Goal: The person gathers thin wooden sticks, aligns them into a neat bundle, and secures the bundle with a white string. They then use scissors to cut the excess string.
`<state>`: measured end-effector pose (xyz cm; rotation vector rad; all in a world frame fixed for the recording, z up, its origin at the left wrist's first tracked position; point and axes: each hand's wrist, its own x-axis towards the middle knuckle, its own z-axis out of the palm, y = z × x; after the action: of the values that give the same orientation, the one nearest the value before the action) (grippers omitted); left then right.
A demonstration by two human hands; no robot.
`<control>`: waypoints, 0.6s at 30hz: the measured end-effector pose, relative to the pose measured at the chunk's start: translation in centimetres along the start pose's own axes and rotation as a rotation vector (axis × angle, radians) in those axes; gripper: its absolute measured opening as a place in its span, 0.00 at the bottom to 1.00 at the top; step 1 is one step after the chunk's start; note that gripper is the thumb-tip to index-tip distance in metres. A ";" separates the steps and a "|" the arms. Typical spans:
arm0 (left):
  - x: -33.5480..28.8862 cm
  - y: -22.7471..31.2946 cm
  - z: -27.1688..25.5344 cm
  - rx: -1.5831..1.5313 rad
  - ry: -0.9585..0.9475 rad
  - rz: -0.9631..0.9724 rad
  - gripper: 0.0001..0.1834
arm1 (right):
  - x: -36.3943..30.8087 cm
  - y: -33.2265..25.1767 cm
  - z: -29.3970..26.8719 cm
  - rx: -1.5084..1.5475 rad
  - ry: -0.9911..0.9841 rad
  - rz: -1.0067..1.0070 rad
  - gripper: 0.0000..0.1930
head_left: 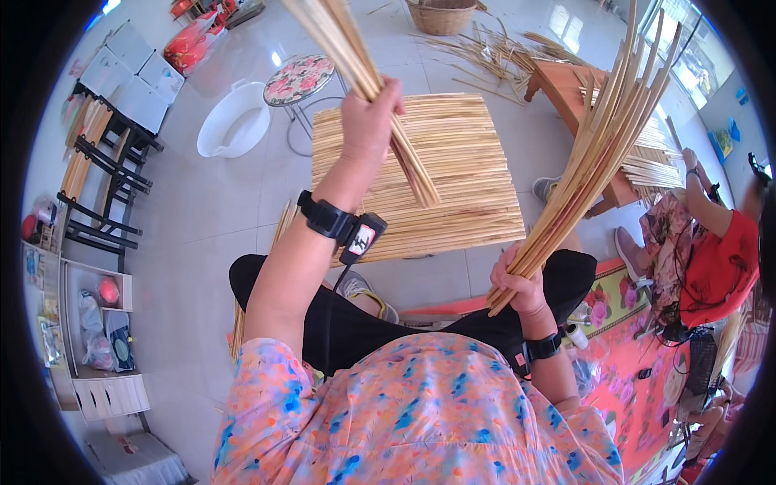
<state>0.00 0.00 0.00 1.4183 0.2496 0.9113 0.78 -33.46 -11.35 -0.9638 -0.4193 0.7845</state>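
My left hand (370,120) is raised over the far left part of a board or table top covered with pale stalks laid side by side (461,174). Its fingers are closed round a thin bundle of straw-coloured stalks (414,166), whose lower end hangs over that covered surface. Close to my right knee, my right hand (520,283) grips a thicker bundle of long stalks (594,174) near its lower end. This bundle leans up and to the right, its tips fanning apart. Both wrists wear black bands with small devices.
A flowered round stool (299,79) and a white basin (234,119) stand far left. Loose stalks (493,65) lie on the floor near a wicker basket (440,16). On the right, a person in red (719,267) sits by a brown table (566,101) holding stalks.
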 end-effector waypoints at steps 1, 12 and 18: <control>0.4 0.4 -0.2 -0.112 0.077 -0.015 0.09 | 0.0 0.0 0.1 0.001 0.007 0.000 0.18; 0.1 -14.0 -2.6 -0.743 0.972 -0.538 0.11 | -0.1 0.4 1.4 -0.086 -0.015 0.040 0.16; -1.8 -18.0 1.6 -0.620 1.063 -0.804 0.16 | -0.7 0.8 1.6 -0.137 -0.049 0.071 0.15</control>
<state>6.89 -0.46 -16.77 0.0933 1.1263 0.8533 -1.01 -32.79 -11.21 -1.0940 -0.4885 0.8539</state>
